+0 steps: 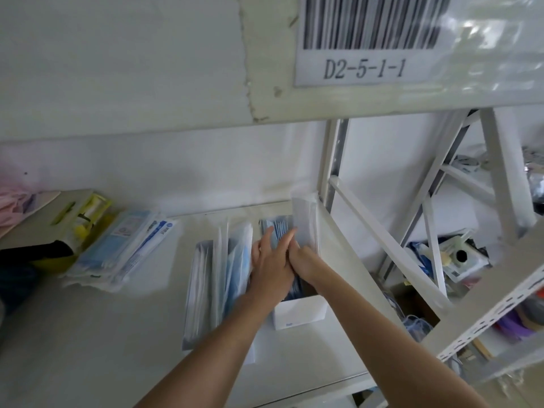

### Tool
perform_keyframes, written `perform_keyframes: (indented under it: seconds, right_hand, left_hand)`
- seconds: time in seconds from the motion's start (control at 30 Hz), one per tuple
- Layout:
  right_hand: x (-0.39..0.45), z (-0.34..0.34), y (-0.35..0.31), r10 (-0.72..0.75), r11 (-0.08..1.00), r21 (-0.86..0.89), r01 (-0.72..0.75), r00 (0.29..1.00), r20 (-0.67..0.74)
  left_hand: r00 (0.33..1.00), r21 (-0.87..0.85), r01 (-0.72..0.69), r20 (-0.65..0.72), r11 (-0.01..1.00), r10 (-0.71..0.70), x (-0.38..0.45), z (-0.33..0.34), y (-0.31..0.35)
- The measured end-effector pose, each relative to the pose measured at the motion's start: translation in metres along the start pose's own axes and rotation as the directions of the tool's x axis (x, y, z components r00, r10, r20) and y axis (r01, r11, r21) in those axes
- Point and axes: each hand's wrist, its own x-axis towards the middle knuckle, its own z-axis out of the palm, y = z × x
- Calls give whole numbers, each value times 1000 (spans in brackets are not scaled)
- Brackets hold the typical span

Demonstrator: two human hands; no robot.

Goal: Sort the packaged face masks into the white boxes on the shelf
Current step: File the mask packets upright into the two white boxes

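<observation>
Both hands are working inside the right white box (300,315) on the shelf (88,334): left hand (269,262) spreading flat against the upright blue masks (279,228), right hand (304,257) gripping a pale packet (304,222) standing on end, just behind them.

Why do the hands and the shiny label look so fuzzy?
Head view: the left hand and right hand are smeared by motion blur over the white box; window glare streaks the plastic beside the barcode label; the wide lens bends the shelf frame.
</observation>
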Motion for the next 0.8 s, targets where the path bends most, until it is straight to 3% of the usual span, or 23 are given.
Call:
perform_keyframes:
  seconds: [0.07,0.13,0.17,0.2,0.27,0.33,0.43,0.57,0.63,0.7,0.8]
  right_hand:
    - [-1,-3,7,-215,974,7,226,936,-279]
    - [-5,-12,9,-405,908,-147,392,731,-550]
    - [-4,-16,10,-439,891,-205,404,658,-612]
    - [0,-19,13,-419,901,-201,386,646,-638]
    - [6,-23,16,-302,949,-102,299,759,-577]
    - [8,-21,18,-289,957,-137,254,847,-447]
    - [7,-14,20,-434,900,-198,388,835,-337]
    - [2,-8,17,-332,942,-120,313,921,-204]
    - [1,-10,16,-280,960,-67,272,943,-183]
    - [0,-13,15,-289,957,-38,287,939,-188]
    - [-2,-18,11,-312,937,92,336,926,-212]
  left_hand:
    - [1000,-75,-22,7,997,23,0,0,3]
    - [999,-34,-6,47,999,8,-1,0,6]
    - [997,6,2,72,1000,-2,-1,-1,7]
    - [996,10,15,87,1000,-16,-2,-2,8]
    - [995,-54,47,90,997,-42,-4,-6,13]
    - [996,-114,68,63,991,-61,-6,-8,17]
    - [996,-179,81,53,980,-73,-11,-14,22]
    - [997,-139,80,32,987,-76,-9,-17,21]
    - [985,-354,161,-3,921,-173,-4,-16,22]
    - [957,-599,223,-15,769,-289,1,-19,24]
    - [953,-706,191,-34,682,-301,4,-23,27]
